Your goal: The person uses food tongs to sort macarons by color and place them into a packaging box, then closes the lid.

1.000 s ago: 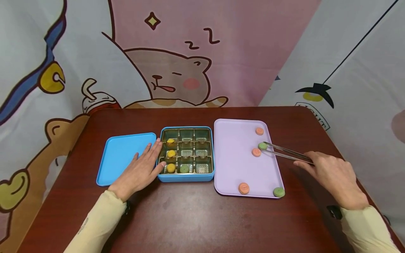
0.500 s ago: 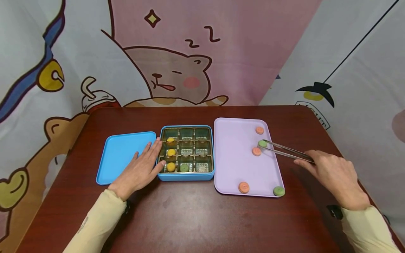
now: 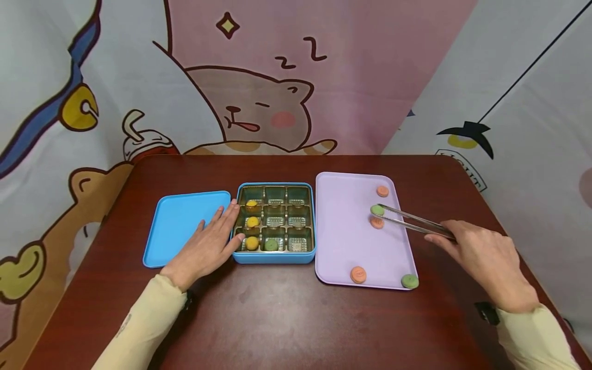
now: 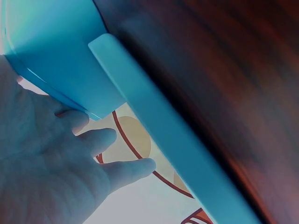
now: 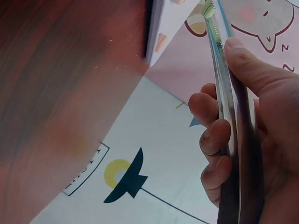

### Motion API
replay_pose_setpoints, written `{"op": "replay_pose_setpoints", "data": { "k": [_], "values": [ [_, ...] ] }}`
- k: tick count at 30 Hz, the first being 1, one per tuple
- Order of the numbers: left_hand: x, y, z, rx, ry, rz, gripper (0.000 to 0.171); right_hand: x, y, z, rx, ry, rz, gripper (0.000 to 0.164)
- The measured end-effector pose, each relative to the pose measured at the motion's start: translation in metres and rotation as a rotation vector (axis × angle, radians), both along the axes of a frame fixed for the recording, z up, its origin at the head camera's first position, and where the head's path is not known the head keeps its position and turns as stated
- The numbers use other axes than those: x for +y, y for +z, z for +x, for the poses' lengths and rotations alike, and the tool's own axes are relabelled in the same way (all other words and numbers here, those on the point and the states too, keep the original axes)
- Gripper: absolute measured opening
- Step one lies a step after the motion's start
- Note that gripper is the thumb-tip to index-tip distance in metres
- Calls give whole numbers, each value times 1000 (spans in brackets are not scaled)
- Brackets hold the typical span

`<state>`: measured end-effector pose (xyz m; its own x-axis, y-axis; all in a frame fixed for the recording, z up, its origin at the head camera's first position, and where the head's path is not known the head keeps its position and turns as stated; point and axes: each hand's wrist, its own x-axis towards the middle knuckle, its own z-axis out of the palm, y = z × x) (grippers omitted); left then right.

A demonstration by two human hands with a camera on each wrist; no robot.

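My right hand (image 3: 483, 257) grips metal tongs (image 3: 418, 222), fingers wrapped along both arms in the right wrist view. Between the tong tips is a green macaron (image 3: 377, 209), over the lilac tray (image 3: 339, 231) and overlapping an orange macaron (image 3: 376, 223) in the head view. My left hand (image 3: 203, 252) rests with fingers stretched out against the left side of a blue box (image 3: 273, 258). Inside the box, a gold divided insert holds yellow macarons (image 3: 252, 222) down its left column and one green macaron (image 3: 271, 244) in the front middle compartment.
A blue lid (image 3: 178, 221) lies left of the box, partly under my left hand in the head view. On the tray are more orange macarons (image 3: 358, 275) and a green macaron (image 3: 409, 281) at its front right corner. A printed cloth hangs behind the brown table (image 3: 277, 313).
The tongs have moved slightly left with the green macaron between their tips; it now sits closer over the orange one. My left hand stays at the box. The head view has shifted slightly.
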<state>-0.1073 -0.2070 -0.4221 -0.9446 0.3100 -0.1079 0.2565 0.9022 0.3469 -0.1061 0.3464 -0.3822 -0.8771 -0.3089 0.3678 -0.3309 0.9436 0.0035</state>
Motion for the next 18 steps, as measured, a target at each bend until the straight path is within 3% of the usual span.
{"op": "replay_pose_setpoints", "data": {
  "k": [8,18],
  "values": [
    [1,1,0,-1,4,-4,78,-11,4,0,31,38,-9,45],
    [2,1,1,0,8,-8,78,-32,13,1,28,58,-18,34]
  ]
}}
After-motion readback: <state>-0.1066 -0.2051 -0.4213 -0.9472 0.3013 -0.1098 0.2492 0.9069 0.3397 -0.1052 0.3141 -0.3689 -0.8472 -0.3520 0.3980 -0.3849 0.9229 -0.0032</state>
